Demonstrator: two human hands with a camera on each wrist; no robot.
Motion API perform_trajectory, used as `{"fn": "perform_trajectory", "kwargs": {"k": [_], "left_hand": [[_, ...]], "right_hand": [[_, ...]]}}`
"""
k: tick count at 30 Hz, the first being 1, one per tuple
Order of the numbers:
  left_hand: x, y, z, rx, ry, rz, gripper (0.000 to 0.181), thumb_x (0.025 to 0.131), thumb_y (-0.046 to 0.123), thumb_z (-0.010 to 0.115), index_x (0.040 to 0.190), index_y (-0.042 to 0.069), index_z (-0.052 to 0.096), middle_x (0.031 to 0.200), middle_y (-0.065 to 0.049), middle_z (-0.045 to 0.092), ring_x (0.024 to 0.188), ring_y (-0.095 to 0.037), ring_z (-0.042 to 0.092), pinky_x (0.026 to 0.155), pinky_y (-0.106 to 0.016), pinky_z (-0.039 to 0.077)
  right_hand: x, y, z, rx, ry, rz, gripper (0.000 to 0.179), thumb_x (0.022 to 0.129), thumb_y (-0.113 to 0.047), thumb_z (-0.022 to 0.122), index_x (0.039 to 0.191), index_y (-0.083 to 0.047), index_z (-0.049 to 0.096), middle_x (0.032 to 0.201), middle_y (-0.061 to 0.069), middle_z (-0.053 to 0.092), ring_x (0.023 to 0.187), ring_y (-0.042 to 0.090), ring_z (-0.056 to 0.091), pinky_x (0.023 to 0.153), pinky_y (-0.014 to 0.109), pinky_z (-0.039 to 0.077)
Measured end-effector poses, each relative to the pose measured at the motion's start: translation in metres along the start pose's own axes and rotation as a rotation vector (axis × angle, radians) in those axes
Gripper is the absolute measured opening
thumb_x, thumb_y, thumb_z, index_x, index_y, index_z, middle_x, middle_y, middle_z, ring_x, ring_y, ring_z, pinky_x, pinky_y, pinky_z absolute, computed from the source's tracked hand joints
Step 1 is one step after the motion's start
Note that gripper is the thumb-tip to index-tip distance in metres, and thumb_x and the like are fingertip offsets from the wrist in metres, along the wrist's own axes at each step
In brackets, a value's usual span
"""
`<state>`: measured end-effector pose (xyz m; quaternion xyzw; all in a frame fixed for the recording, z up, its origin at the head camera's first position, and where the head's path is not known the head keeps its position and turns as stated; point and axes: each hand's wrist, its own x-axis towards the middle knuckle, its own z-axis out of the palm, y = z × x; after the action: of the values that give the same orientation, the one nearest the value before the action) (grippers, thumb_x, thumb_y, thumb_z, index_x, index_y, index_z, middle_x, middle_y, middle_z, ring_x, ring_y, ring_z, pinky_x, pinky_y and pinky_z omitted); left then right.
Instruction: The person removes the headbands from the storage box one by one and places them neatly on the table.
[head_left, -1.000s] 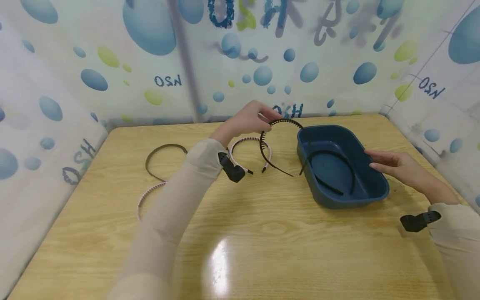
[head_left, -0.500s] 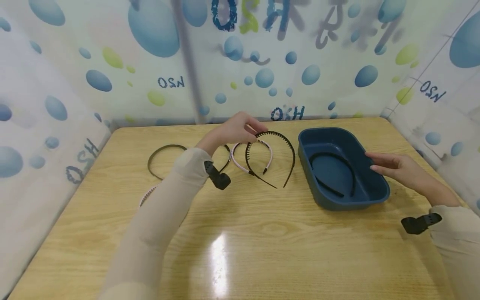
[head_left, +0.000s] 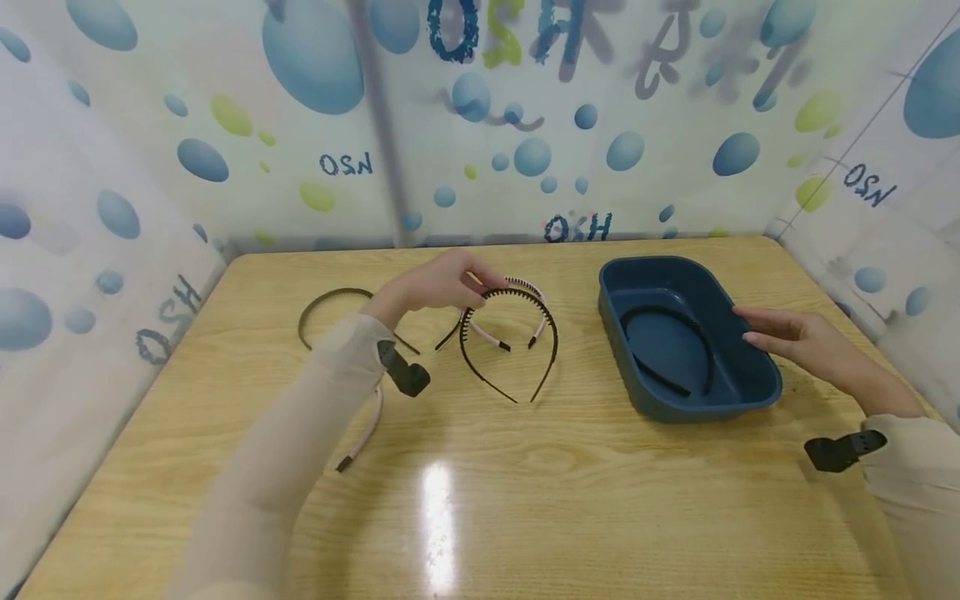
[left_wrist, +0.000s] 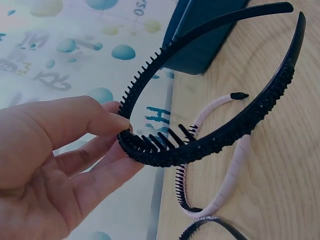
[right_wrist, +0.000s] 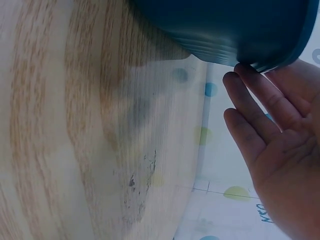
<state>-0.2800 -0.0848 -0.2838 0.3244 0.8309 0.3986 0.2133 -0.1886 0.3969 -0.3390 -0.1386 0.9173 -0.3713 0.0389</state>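
My left hand (head_left: 442, 287) pinches a black toothed headband (head_left: 555, 337) near the top of its arch, its two ends hanging toward the tabletop. In the left wrist view, the headband (left_wrist: 210, 142) has a rough, beaded outer face and comb teeth inside. My right hand (head_left: 813, 350) holds the right rim of a blue plastic bin (head_left: 686, 410), thumb over the inside and fingers against the outer wall. Inside the bin lies a plain black headband (head_left: 709, 358). Behind the held headband, a pale pink headband (left_wrist: 232, 175) with black tips lies on the table.
A thin dark headband (head_left: 302, 321) lies at the table's left, partly behind my left arm. Another dark headband (head_left: 447, 335) shows beside the pink one. Nearer me, a second pink headband (head_left: 367, 429) is mostly covered by my sleeve. A patterned curtain (head_left: 525, 108) stands behind the table.
My left hand has carried the black toothed headband left and down, away from the bin, to in front of the pink headband. The right hand stays on the bin.
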Motion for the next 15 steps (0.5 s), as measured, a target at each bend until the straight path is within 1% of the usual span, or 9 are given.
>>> {"fn": "perform_trajectory", "kwargs": {"k": [3, 7, 11, 15], "left_hand": [[-0.006, -0.003, 0.001, 0.018, -0.029, 0.028, 0.038, 0.082, -0.006, 0.057, 0.119, 0.001, 0.061, 0.12, -0.011, 0.057, 0.109, -0.027, 0.055, 0.081, -0.032, 0.049], [-0.014, -0.008, 0.001, 0.017, -0.052, 0.017, 0.038, 0.081, -0.007, 0.056, 0.118, 0.0, 0.061, 0.12, -0.011, 0.058, 0.109, -0.03, 0.055, 0.079, -0.033, 0.05], [-0.021, -0.01, -0.001, 0.01, -0.057, -0.005, 0.038, 0.081, -0.008, 0.056, 0.118, 0.0, 0.06, 0.121, -0.012, 0.057, 0.11, -0.032, 0.054, 0.082, -0.033, 0.049], [-0.028, -0.013, -0.003, 0.016, -0.047, 0.015, 0.037, 0.082, -0.009, 0.055, 0.118, -0.002, 0.06, 0.12, -0.015, 0.057, 0.109, -0.035, 0.054, 0.084, -0.034, 0.048]], "right_hand": [[0.0, 0.0, 0.0, -0.006, 0.002, 0.004, 0.048, 0.093, -0.014, 0.055, 0.138, -0.004, 0.041, 0.117, -0.03, 0.041, 0.097, -0.022, 0.04, 0.071, 0.005, 0.04], [0.0, 0.001, 0.0, -0.012, 0.0, 0.01, 0.049, 0.093, -0.015, 0.055, 0.138, -0.004, 0.041, 0.118, -0.027, 0.042, 0.097, -0.022, 0.04, 0.071, 0.005, 0.04], [0.0, 0.0, 0.0, -0.014, 0.002, 0.016, 0.049, 0.093, -0.016, 0.055, 0.138, -0.003, 0.041, 0.119, -0.026, 0.042, 0.097, -0.022, 0.04, 0.071, 0.006, 0.041], [0.001, -0.002, 0.002, -0.02, 0.014, 0.031, 0.048, 0.093, -0.017, 0.056, 0.137, -0.003, 0.042, 0.116, -0.031, 0.041, 0.097, -0.021, 0.041, 0.072, 0.006, 0.041]]}}
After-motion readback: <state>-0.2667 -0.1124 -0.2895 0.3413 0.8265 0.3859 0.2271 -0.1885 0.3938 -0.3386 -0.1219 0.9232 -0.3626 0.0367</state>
